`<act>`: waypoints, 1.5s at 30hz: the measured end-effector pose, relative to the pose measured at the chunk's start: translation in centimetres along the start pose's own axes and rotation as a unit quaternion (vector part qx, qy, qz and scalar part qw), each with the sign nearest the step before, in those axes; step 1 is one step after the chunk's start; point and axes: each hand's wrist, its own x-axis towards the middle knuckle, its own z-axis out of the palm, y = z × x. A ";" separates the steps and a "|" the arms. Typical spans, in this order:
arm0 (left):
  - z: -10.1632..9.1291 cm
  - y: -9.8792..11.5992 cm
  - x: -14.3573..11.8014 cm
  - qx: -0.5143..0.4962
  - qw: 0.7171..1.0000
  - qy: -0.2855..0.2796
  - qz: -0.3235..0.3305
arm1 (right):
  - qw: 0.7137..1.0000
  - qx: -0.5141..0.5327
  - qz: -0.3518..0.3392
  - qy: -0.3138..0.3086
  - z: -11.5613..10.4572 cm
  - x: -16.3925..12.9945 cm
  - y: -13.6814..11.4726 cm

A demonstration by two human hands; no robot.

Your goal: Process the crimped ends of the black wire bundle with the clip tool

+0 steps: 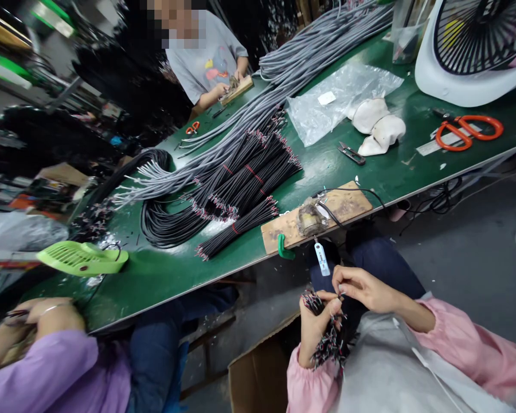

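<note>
The left hand (pixel 313 330) has its fingers closed around a bundle of thin black wires with red and white stripped ends (pixel 332 344), held over the lap below the edge of the green table (pixel 163 275). The right hand (pixel 361 287) pinches wire tips at the bundle's top. Just above, a wooden board jig (pixel 348 206) sits at the table edge, with bundled black cables (pixel 245 183), grey cables (pixel 292 63) and orange-handled scissors (pixel 468 131) beyond. A cardboard box (pixel 258 373) stands beside the left wrist.

even overhead light is cast; glare is seen on the table (pixel 370 172); edges are warped and blurred.
</note>
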 end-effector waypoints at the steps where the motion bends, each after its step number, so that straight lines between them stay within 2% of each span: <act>1: 0.0 0.5 0.1 0.023 1.000 -0.009 0.009 | 0.999 0.019 0.007 -0.030 -0.2 0.2 0.0; 3: -0.1 1.7 0.2 0.091 0.995 -0.011 0.045 | 0.997 0.056 0.027 -0.055 -0.7 1.0 -0.2; 6: -0.2 3.5 0.2 0.186 0.976 0.003 0.112 | 0.992 0.106 0.063 0.017 -1.1 2.9 -0.7; 9: -0.4 4.7 0.2 0.199 0.967 0.021 0.158 | 0.986 0.124 0.071 0.085 -0.9 4.9 -1.2; 12: -0.4 5.2 0.5 0.188 0.963 0.042 0.187 | 0.977 0.178 0.076 0.088 -0.2 6.0 -1.4; 16: -0.3 4.7 1.3 0.173 0.969 0.048 0.169 | 0.949 0.296 0.078 0.075 0.4 6.2 -1.2; 24: -0.1 2.9 1.8 0.109 0.987 0.058 0.102 | 0.913 0.394 0.109 0.005 0.2 5.4 -0.1; 28: 0.3 3.3 1.7 0.131 0.984 0.053 0.109 | 0.904 0.414 0.103 0.038 0.0 4.5 1.6; 30: 0.4 3.6 1.6 0.148 0.981 0.050 0.119 | 0.912 0.394 0.102 0.058 -0.2 3.8 2.1; 32: 0.5 3.8 1.4 0.156 0.980 0.046 0.117 | 0.932 0.342 0.101 0.069 -0.5 3.0 2.1; 35: 0.5 3.6 1.0 0.151 0.984 0.043 0.082 | 0.970 0.206 0.096 0.089 -1.0 1.7 1.5; 37: 0.5 2.9 0.7 0.128 0.990 0.047 0.042 | 0.984 0.121 0.090 0.099 -1.1 1.1 0.8; 42: 0.7 0.7 0.6 0.017 0.996 0.025 -0.082 | 0.994 -0.035 0.054 0.088 -0.7 0.8 -1.2; 45: 1.0 0.3 0.8 0.030 0.997 0.016 -0.073 | 0.991 -0.124 0.004 0.039 -0.4 1.3 -2.3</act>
